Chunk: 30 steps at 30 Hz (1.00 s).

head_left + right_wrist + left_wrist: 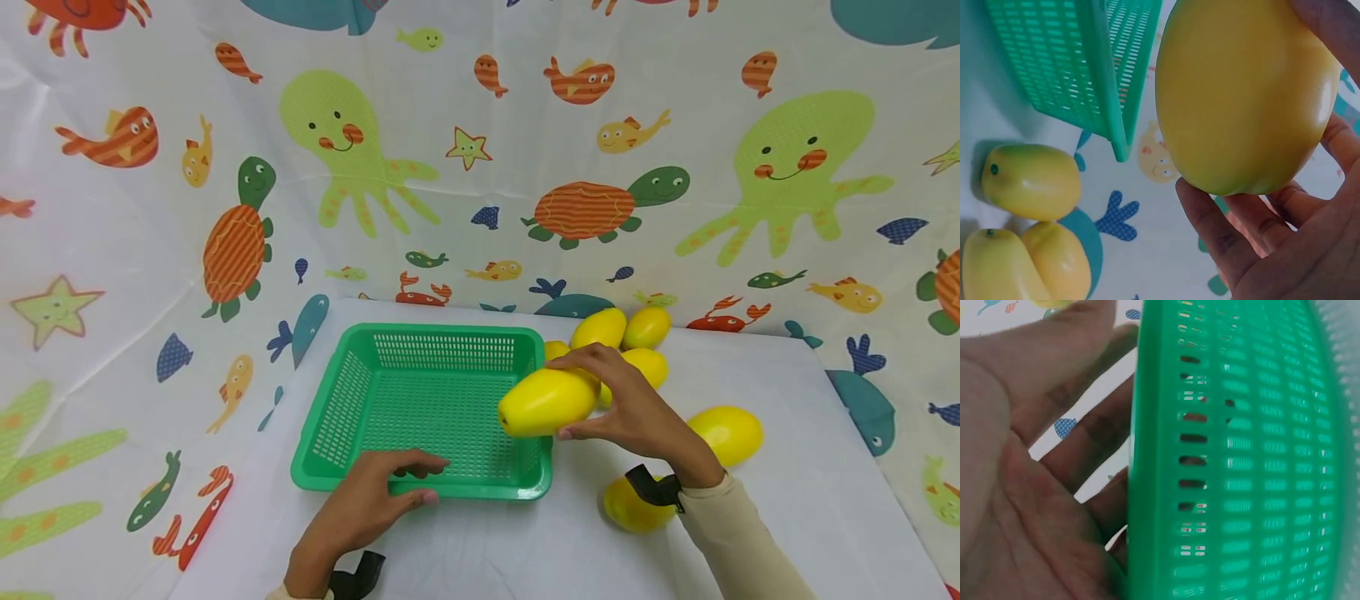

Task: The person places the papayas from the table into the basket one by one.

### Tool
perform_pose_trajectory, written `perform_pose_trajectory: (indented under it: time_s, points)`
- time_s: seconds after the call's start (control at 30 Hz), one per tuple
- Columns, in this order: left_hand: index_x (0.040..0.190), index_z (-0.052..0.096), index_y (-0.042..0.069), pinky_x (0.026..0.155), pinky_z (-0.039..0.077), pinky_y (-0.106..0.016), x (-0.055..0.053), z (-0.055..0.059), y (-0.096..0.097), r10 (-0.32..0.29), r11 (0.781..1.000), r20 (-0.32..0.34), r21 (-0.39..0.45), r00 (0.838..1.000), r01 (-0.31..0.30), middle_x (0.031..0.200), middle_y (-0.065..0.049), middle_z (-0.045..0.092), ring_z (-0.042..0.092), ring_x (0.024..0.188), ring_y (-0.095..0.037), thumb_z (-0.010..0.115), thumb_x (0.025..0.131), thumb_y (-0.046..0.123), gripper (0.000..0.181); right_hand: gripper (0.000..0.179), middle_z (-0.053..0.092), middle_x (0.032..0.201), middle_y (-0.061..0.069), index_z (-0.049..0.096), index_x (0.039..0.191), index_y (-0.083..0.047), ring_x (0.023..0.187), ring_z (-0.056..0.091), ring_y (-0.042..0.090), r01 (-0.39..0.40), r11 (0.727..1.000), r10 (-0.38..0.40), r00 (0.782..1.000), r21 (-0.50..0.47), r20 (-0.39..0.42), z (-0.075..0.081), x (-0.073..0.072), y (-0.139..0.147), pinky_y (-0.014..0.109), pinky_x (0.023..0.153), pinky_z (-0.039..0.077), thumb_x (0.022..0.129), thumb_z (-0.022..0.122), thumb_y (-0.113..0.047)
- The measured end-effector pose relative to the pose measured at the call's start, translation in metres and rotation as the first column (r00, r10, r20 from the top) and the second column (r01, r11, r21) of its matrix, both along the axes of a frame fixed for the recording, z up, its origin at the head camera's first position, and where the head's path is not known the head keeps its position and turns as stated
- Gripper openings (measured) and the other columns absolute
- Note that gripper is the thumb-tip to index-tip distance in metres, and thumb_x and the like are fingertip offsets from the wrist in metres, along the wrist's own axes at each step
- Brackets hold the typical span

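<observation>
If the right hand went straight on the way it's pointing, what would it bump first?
Probably the right rim of the green plastic basket, with the mango-like yellow fruit it holds leading. Depth is unclear, though: the right hand may be high enough to pass over.

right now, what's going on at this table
A person is handling a yellow fruit: their right hand grips it, lifted by the right end of a green basket. Their left hand is at the basket's near side, fingers reaching over the rim; whether it touches, I can't tell. More yellow fruits lie on the white table to the right of the basket, several grouped toward the back, others nearer the person.
</observation>
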State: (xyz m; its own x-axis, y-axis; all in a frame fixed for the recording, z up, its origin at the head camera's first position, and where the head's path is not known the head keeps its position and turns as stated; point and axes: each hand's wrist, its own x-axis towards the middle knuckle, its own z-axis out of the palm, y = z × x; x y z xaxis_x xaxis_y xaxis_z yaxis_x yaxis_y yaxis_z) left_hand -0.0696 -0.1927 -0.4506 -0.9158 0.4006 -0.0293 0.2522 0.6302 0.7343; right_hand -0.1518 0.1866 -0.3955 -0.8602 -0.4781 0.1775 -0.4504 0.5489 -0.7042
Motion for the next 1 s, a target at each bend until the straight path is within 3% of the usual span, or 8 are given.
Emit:
perform_pose_trajectory:
  time_s: [0.2, 0.37, 0.5, 0.67, 0.9, 1.0]
  points:
    - [0.142, 0.066, 0.035, 0.096, 0.061, -0.042, -0.003, 0.001, -0.013, 0.097, 0.994, -0.060, 0.054, 0.993, -0.093, 0.129, 0.009, 0.076, 0.071, 0.114, -0.017, 0.081, 0.094, 0.036, 0.050, 0.076, 0.057, 0.147, -0.008, 0.063, 0.143, -0.040, 0.137, 0.048, 0.021, -0.036, 0.999, 0.036, 0.999, 0.003, -0.009, 0.003, -0.005, -0.004, 0.061, 0.114, 0.047, 0.075, 0.096, -0.046]
    - [0.150, 0.060, 0.031, 0.096, 0.060, -0.042, -0.006, 0.006, -0.030, 0.167, 0.985, -0.163, 0.060, 0.972, -0.159, 0.140, 0.004, 0.071, 0.067, 0.122, -0.020, 0.082, 0.095, 0.031, 0.059, 0.076, 0.059, 0.144, -0.010, 0.062, 0.143, -0.042, 0.134, 0.050, 0.020, -0.056, 0.998, 0.056, 0.998, 0.010, -0.007, 0.004, -0.009, -0.007, 0.059, 0.112, 0.048, 0.075, 0.096, -0.048]
    - [0.153, 0.057, 0.030, 0.097, 0.060, -0.045, -0.010, 0.014, -0.044, 0.216, 0.976, -0.194, 0.021, 0.957, -0.216, 0.147, 0.000, 0.065, 0.064, 0.128, -0.022, 0.081, 0.095, 0.033, 0.063, 0.076, 0.059, 0.143, -0.010, 0.062, 0.143, -0.042, 0.134, 0.050, 0.020, -0.071, 0.997, 0.071, 0.997, 0.009, -0.013, 0.004, -0.011, -0.009, 0.057, 0.111, 0.048, 0.075, 0.096, -0.048]
    - [0.156, 0.054, 0.030, 0.100, 0.058, -0.061, -0.017, 0.017, -0.061, 0.253, 0.966, -0.193, -0.003, 0.948, -0.258, 0.151, -0.006, 0.062, 0.062, 0.132, -0.030, 0.080, 0.097, 0.033, 0.064, 0.077, 0.059, 0.144, -0.010, 0.061, 0.144, -0.042, 0.137, 0.050, 0.020, -0.084, 0.996, 0.084, 0.996, 0.012, -0.022, 0.004, -0.012, -0.010, 0.058, 0.113, 0.047, 0.075, 0.096, -0.049]
    - [0.158, 0.051, 0.029, 0.097, 0.056, -0.070, -0.024, 0.021, -0.083, 0.260, 0.965, -0.158, 0.014, 0.953, -0.261, 0.154, -0.017, 0.056, 0.064, 0.125, -0.050, 0.079, 0.098, 0.031, 0.066, 0.079, 0.058, 0.145, -0.010, 0.060, 0.146, -0.042, 0.139, 0.050, 0.021, -0.114, 0.993, 0.115, 0.993, 0.005, -0.035, 0.004, -0.014, -0.012, 0.060, 0.116, 0.045, 0.076, 0.096, -0.046]
    - [0.158, 0.051, 0.029, 0.097, 0.055, -0.072, -0.030, 0.024, -0.090, 0.266, 0.963, -0.144, -0.007, 0.953, -0.270, 0.157, -0.018, 0.053, 0.063, 0.126, -0.053, 0.079, 0.098, 0.033, 0.066, 0.078, 0.057, 0.146, -0.008, 0.060, 0.145, -0.042, 0.138, 0.050, 0.022, -0.120, 0.993, 0.120, 0.992, 0.008, -0.024, 0.004, -0.014, -0.013, 0.059, 0.115, 0.046, 0.076, 0.096, -0.045]
